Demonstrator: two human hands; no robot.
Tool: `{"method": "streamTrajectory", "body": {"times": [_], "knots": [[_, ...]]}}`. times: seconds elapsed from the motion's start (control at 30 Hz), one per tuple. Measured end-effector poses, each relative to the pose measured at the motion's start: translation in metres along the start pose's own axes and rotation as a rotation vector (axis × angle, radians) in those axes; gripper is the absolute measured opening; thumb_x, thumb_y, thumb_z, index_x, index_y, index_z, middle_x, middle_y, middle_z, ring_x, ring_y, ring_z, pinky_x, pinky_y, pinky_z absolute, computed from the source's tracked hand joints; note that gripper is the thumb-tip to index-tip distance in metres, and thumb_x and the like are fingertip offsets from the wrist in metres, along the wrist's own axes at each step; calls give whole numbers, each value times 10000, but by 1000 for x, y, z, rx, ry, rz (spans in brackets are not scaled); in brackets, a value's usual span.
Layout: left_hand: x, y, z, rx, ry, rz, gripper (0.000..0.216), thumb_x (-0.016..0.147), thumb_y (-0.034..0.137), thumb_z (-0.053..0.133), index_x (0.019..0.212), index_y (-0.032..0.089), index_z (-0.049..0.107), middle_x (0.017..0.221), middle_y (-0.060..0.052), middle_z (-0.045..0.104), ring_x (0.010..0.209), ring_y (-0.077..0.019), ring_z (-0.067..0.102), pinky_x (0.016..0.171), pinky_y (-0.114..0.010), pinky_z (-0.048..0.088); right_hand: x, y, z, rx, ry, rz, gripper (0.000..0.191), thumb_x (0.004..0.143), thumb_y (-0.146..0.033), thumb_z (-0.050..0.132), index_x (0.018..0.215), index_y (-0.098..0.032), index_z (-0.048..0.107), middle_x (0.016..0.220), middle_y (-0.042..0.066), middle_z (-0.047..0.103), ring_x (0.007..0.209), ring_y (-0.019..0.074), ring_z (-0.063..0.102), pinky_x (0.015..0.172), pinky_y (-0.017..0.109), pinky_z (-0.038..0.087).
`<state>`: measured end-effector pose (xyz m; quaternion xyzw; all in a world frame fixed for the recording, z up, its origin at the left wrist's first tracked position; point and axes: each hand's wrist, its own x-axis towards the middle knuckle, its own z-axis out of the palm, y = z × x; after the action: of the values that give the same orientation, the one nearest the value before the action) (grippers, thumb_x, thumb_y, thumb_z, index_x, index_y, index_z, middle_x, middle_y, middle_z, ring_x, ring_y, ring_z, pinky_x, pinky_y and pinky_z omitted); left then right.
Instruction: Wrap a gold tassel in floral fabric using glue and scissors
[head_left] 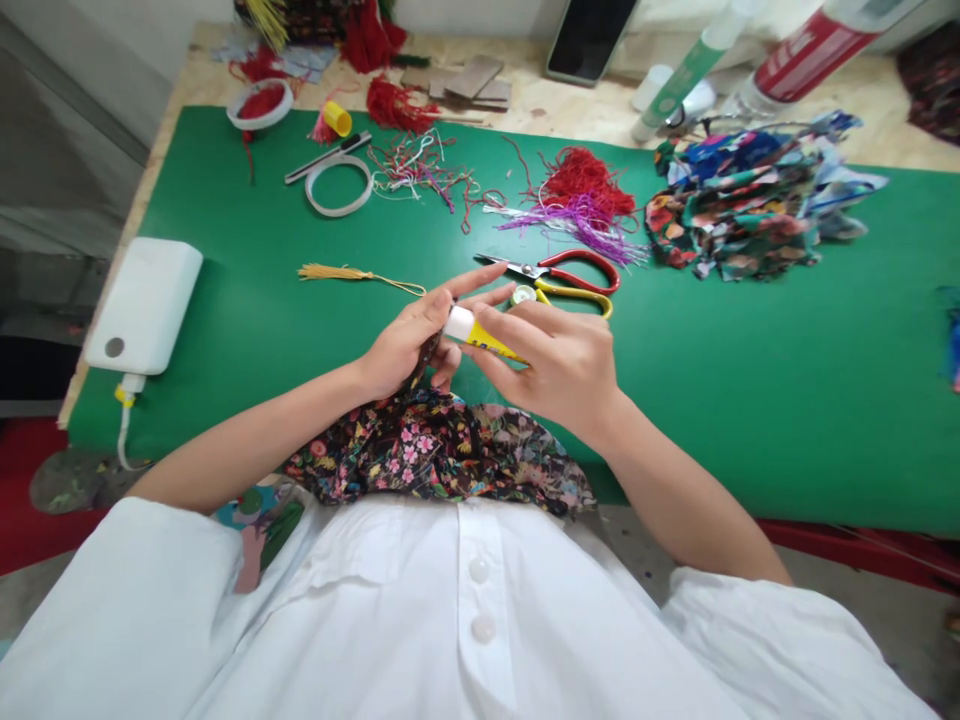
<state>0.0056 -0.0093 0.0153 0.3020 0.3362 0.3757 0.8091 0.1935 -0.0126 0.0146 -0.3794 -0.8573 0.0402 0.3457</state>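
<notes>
One green mat (pixel 720 390) is lying beneath the fingers, its right side cut off. One dark flowered cloth (pixel 412 445) is bunching below the left fingers, which are partly hiding its upper end. The left hand (pixel 401 345) is pinching that end, two fingers stretching apart. The right hand (pixel 570 370) is curling opposite. One pair of scissors (pixel 532 270) is lying just beyond the right fingers. Those are clamping and half covering one glue stick (pixel 487 338), its white end pointing toward the left thumb.
</notes>
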Motion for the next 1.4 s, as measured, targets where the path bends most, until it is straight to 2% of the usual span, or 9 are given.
{"method": "streamTrajectory", "body": {"times": [0.27, 0.4, 0.53, 0.77, 0.9, 1.0, 1.13, 1.23, 1.4], "knots": [[0, -1, 4, 95, 36, 58, 523, 957, 441, 544, 1455, 279, 539, 1230, -91, 739, 351, -9, 394, 324, -169, 308, -1, -3, 0, -74, -38, 0, 193, 980, -346, 553, 1050, -328, 732, 650, 10, 595, 542, 134, 482, 531, 284, 328], [1, -4, 2, 114, 65, 81, 516, 959, 441, 543, 1448, 275, 549, 1217, -99, 745, 346, 0, 350, 316, -162, 244, 2, -5, 0, 131, 14, 111, 231, 921, -442, 637, 1009, -240, 704, 780, 38, 689, 612, 154, 556, 566, 289, 399], [3, -10, -2, 53, 13, 119, 544, 930, 439, 596, 1444, 268, 550, 1193, -90, 753, 355, 9, 383, 316, -147, 238, 6, -8, -5, 279, -42, 225, 208, 920, -431, 650, 954, -227, 667, 726, 1, 683, 556, 131, 506, 546, 274, 391], [6, -8, 3, 193, 50, 132, 538, 981, 519, 484, 1447, 256, 531, 901, -28, 766, 335, -5, 332, 325, -155, 219, 1, -1, 0, -199, -85, -49, 219, 1007, -315, 487, 1099, -242, 672, 821, 38, 691, 617, 138, 566, 571, 283, 333], [7, -4, 5, 177, 69, 45, 518, 1001, 543, 414, 1399, 245, 557, 575, 61, 565, 307, -26, 255, 328, -163, 206, 3, 9, -2, -274, -108, -139, 231, 1011, -373, 486, 1076, -239, 663, 746, 27, 664, 598, 150, 553, 588, 301, 339], [8, 0, 2, 108, 26, 11, 495, 1008, 549, 385, 1325, 233, 596, 511, 82, 440, 302, -30, 222, 328, -157, 196, 5, 14, -5, -87, -58, -102, 315, 989, -479, 519, 1088, -203, 637, 743, 29, 658, 626, 166, 572, 601, 303, 379], [8, 6, 0, 36, 20, -10, 573, 974, 639, 371, 1241, 205, 633, 759, -3, 636, 328, -10, 277, 323, -173, 175, 7, 16, -3, 336, -21, 113, 364, 1038, -524, 402, 1090, -215, 587, 733, 8, 612, 611, 147, 560, 592, 295, 422], [7, 5, 1, 40, -8, -44, 644, 935, 705, 395, 1253, 200, 637, 887, -46, 676, 355, -7, 320, 342, -182, 203, 6, 18, 5, 595, 23, 243, 424, 1036, -601, 311, 1095, -257, 550, 713, -13, 551, 563, 132, 517, 555, 295, 437], [9, -3, 5, 112, -32, -64, 676, 934, 710, 414, 1267, 164, 634, 883, -59, 695, 421, -43, 451, 419, -208, 352, 3, 29, 14, 695, 131, 321, 422, 963, -662, 463, 1094, -267, 535, 769, -1, 556, 612, 144, 525, 540, 304, 454]]}}
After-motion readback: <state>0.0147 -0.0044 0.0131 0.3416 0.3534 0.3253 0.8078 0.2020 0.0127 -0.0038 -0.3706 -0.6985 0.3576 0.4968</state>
